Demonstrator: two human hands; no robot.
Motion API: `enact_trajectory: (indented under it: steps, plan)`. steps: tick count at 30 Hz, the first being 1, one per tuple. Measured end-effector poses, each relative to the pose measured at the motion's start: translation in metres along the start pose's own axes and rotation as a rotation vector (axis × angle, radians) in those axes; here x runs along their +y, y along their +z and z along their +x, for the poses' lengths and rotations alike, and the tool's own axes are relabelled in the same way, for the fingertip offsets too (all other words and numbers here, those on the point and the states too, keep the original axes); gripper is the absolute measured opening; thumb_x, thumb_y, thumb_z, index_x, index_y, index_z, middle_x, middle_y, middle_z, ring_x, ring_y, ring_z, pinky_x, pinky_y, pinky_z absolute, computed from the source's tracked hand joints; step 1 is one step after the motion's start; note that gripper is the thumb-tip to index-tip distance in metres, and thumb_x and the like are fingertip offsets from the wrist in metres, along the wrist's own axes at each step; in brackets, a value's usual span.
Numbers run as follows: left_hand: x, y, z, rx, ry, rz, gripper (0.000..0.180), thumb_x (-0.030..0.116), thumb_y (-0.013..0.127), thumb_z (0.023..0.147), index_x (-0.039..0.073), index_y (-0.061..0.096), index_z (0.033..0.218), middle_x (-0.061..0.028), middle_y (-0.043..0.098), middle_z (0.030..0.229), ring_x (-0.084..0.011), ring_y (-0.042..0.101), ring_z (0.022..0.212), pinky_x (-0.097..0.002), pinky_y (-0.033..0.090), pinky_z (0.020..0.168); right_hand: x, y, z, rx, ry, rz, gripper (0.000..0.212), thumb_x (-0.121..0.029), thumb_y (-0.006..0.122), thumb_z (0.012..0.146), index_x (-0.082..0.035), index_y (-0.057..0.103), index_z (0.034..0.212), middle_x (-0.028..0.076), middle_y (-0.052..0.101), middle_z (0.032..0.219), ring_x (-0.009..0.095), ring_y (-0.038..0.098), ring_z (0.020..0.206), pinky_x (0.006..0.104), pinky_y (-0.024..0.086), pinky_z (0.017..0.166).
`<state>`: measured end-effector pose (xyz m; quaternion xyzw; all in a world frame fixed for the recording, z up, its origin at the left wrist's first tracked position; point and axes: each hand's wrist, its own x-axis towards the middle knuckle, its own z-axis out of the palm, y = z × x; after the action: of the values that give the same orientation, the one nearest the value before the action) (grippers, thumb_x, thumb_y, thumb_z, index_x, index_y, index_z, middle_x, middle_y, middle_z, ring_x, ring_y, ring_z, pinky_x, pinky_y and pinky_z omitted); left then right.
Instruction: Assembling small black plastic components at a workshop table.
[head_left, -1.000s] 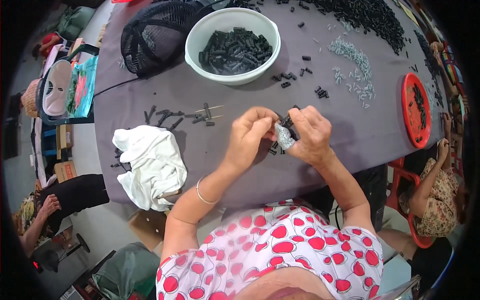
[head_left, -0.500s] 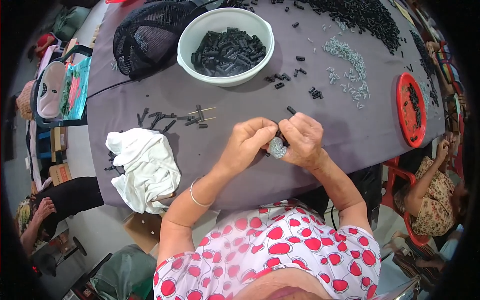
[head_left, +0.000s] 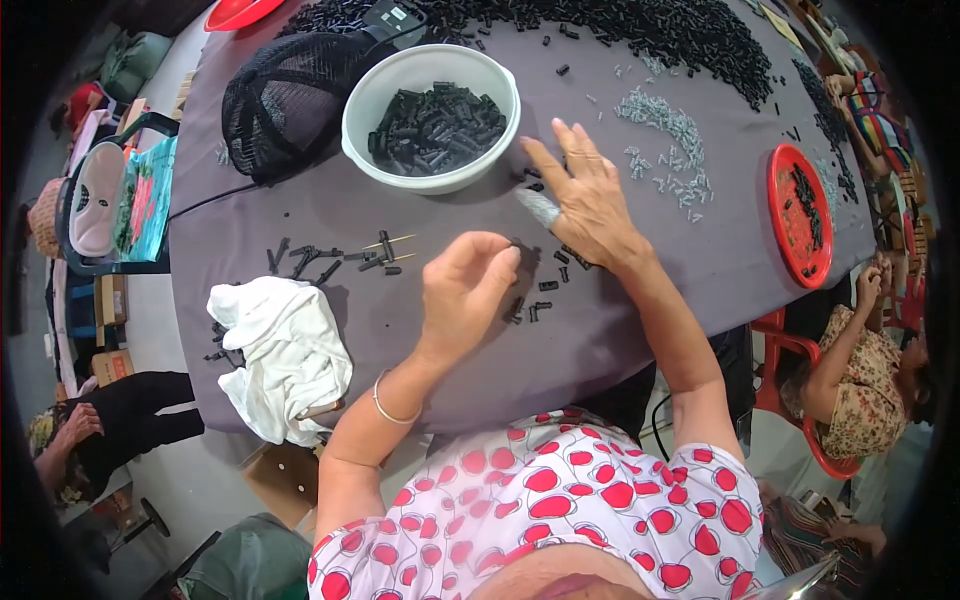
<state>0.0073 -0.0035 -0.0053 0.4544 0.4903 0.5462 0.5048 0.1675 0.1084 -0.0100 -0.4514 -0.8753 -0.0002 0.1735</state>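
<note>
My left hand (head_left: 465,290) is over the middle of the grey-covered table, thumb and forefinger pinched together. A dark bit shows at their tips, too small to make out. Farther forward, my right hand (head_left: 595,210) has its fingers spread and holds nothing I can see. A pale grey wrap (head_left: 539,208) covers its thumb. Small black tubular pieces (head_left: 535,308) lie between and below the hands, and a few more show beside the right thumb. Just beyond the hands stands a white bowl (head_left: 432,182) with many black tubular pieces (head_left: 435,130) in it.
Black pieces (head_left: 690,45) are heaped along the far edge, beside scattered small grey parts (head_left: 665,125). A red tray (head_left: 777,215) lies at the right. Leftward are a black mesh cap (head_left: 285,115), a white cloth (head_left: 285,350) and black pieces with thin sticks (head_left: 385,245). Other people sit nearby.
My hands, together before, have separated. The right has moved forward toward the bowl and opened its fingers; the left stays pinched. Several black pieces formerly behind the hands now show.
</note>
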Motion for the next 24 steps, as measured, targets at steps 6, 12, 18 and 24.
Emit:
enact_trajectory:
  steps: [6, 12, 18, 24]
  plan:
    - [-0.003, -0.002, 0.003, 0.211, 0.317, 0.203, 0.01, 0.0, 0.067, 0.08, -0.001, 0.061, 0.088, -0.0051, 0.062, 0.077, -0.0092, 0.058, 0.067, -0.022, 0.047, 0.062, -0.014, -0.004, -0.02, -0.117, -0.127, 0.101, 0.053, -0.043, 0.052, 0.089, -0.015, 0.046, 0.134, 0.017, 0.035, 0.144, 0.034, 0.031, 0.134, 0.0477, 0.024, 0.109]
    - [0.014, -0.011, 0.007, 0.31, 0.496, 0.473, 0.014, -0.001, 0.068, 0.078, 0.001, 0.062, 0.091, -0.0066, 0.061, 0.093, -0.0156, 0.056, 0.086, -0.0269, 0.045, 0.077, -0.013, -0.026, -0.045, -0.091, -0.248, 0.203, 0.051, -0.038, 0.06, 0.083, -0.012, 0.053, 0.126, 0.018, 0.044, 0.136, 0.035, 0.039, 0.129, 0.0491, 0.03, 0.105]
    - [0.058, -0.027, 0.039, 0.423, 0.706, 0.841, 0.016, 0.003, 0.072, 0.073, 0.005, 0.064, 0.087, -0.0068, 0.063, 0.092, -0.0249, 0.054, 0.091, -0.0352, 0.042, 0.082, 0.027, -0.025, -0.048, 0.205, -0.085, 0.149, 0.034, -0.015, 0.066, 0.076, -0.008, 0.063, 0.109, 0.012, 0.057, 0.12, 0.03, 0.05, 0.116, 0.041, 0.039, 0.094]
    - [0.052, -0.052, 0.086, 0.47, 0.679, 1.14, 0.01, 0.015, 0.072, 0.077, 0.007, 0.07, 0.084, -0.0034, 0.065, 0.093, -0.0229, 0.054, 0.092, -0.0345, 0.041, 0.083, 0.084, -0.019, -0.033, 0.34, 0.159, -0.032, 0.039, -0.001, 0.057, 0.065, -0.01, 0.064, 0.102, 0.005, 0.058, 0.102, 0.026, 0.05, 0.098, 0.038, 0.04, 0.081]
